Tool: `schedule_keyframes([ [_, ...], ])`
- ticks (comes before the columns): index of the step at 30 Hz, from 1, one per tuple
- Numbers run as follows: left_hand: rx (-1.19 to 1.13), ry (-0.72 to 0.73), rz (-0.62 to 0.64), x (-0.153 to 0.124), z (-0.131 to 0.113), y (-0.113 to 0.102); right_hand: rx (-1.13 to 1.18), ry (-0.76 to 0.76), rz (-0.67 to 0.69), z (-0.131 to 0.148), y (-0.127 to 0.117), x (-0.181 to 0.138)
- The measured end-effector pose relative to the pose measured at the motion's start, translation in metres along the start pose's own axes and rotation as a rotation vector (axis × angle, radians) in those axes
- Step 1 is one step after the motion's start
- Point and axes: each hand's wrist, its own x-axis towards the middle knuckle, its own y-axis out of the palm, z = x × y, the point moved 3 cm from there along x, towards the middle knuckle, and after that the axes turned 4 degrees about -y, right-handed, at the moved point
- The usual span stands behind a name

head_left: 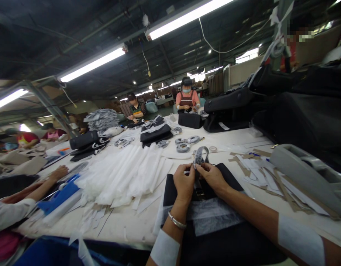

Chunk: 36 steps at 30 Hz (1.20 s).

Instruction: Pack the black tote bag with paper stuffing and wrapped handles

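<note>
My left hand and my right hand meet over a black fabric piece on the white table. Both pinch a grey strap loop that rises between the fingertips. A silver bangle circles my left wrist. A clear plastic sheet lies over the black fabric just below my hands. A dark buckle-like part under my hands is mostly hidden.
A fan of white plastic strips lies to the left. Grey strap rolls and black bags sit farther back. Paper scraps and a grey machine part are on the right. A co-worker's arm rests at left; other people sit at the far end.
</note>
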Motion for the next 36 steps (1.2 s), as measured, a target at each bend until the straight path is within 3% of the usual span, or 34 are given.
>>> schedule_keyframes([
  [7,0.075,0.088,-0.038,-0.003,-0.005,0.001,0.049,-0.018,0.012,-0.004,0.000,0.002],
  [15,0.253,0.248,0.036,-0.010,-0.012,0.003,0.259,0.080,-0.046,0.003,-0.001,-0.002],
  [25,0.262,0.285,0.083,-0.011,-0.013,0.005,0.412,0.109,0.010,0.002,-0.001,0.000],
  [28,0.178,0.258,0.065,-0.009,-0.013,0.003,0.385,0.086,0.017,0.005,-0.001,-0.001],
  [32,-0.039,0.102,0.062,-0.002,-0.005,0.002,0.369,0.066,0.028,0.011,0.001,-0.002],
  [36,-0.177,-0.018,0.173,0.004,0.003,0.005,0.381,0.038,0.055,0.013,0.002,-0.002],
])
